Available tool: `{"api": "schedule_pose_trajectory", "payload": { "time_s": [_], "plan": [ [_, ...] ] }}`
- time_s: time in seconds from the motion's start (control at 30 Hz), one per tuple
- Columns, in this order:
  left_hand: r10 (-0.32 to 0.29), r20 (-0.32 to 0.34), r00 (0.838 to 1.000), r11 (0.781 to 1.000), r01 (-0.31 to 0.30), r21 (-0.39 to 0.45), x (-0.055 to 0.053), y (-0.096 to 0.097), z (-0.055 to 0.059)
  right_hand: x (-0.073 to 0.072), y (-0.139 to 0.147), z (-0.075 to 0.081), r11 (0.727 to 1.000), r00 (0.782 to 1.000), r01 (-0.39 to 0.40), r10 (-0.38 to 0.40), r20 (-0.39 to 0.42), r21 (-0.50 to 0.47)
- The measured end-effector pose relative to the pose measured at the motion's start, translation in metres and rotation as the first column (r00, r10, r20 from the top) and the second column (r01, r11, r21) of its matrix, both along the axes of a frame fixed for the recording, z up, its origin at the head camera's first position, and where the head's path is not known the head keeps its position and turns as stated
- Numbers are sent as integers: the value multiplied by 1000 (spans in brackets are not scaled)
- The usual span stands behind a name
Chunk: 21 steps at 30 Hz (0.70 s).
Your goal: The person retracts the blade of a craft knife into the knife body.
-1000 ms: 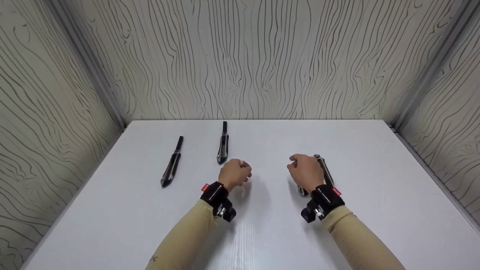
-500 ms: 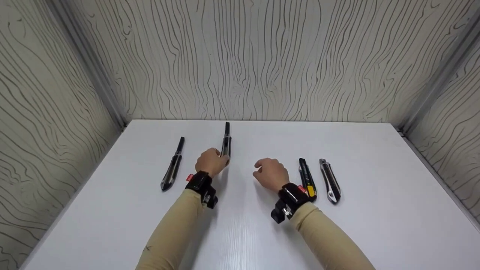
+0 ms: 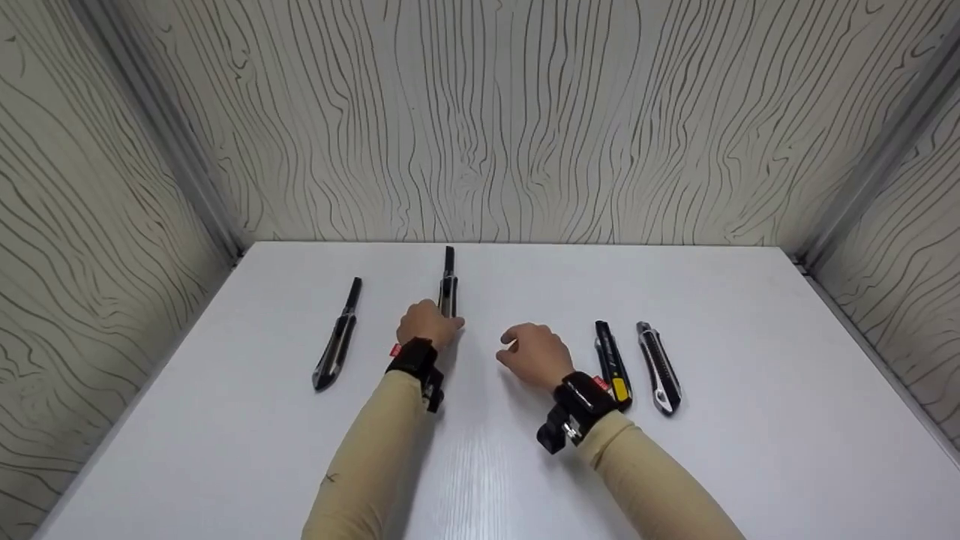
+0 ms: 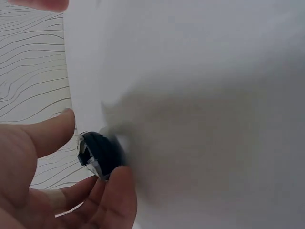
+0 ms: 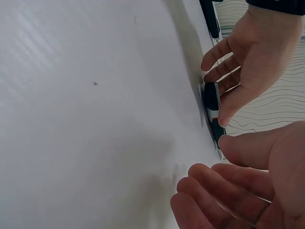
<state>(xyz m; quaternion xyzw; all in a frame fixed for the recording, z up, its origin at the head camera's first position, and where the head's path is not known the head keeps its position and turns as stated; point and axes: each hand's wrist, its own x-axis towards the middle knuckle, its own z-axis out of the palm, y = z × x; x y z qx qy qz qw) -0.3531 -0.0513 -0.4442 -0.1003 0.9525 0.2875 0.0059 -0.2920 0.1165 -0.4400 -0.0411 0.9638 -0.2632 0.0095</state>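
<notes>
My left hand (image 3: 427, 324) is at the lower handle of a black-and-silver utility knife (image 3: 448, 289) lying on the white table, its blade end toward the back wall. In the left wrist view the knife's dark end (image 4: 102, 155) lies between my thumb and fingers. The fingertips are right at it, and a gap shows beside the thumb. My right hand (image 3: 536, 356) hovers over the middle of the table, fingers loosely bent, holding nothing. In the right wrist view my left hand spans the knife (image 5: 212, 98).
A second black-and-silver utility knife (image 3: 337, 337) lies at the left. To the right lie a black knife with a yellow slider (image 3: 613, 360) and a silver-edged utility knife (image 3: 660, 367). Wood-patterned walls (image 3: 480, 120) enclose the table (image 3: 787, 420).
My left hand has moved left and forward onto the middle knife. My right hand has moved left, away from the two right-hand knives. The knives have stayed in place.
</notes>
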Motion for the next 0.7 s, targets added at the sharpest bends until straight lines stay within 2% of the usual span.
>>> {"api": "schedule_pose_trajectory", "payload": {
  "time_s": [0.13, 0.3, 0.7],
  "plan": [
    [37, -43, 998, 999, -38, -20, -4, 1, -9, 2, 1, 2, 1000, 1000, -2, 2, -1, -5],
    [41, -76, 996, 999, -40, 6, -2, -2, -12, 5, 4, 2, 1000, 1000, -5, 5, -2, -22],
    [38, -101, 994, 997, -32, 65, 15, -6, -9, 8, 8, 3, 999, 1000, -1, 1, -9, -40]
  ]
}}
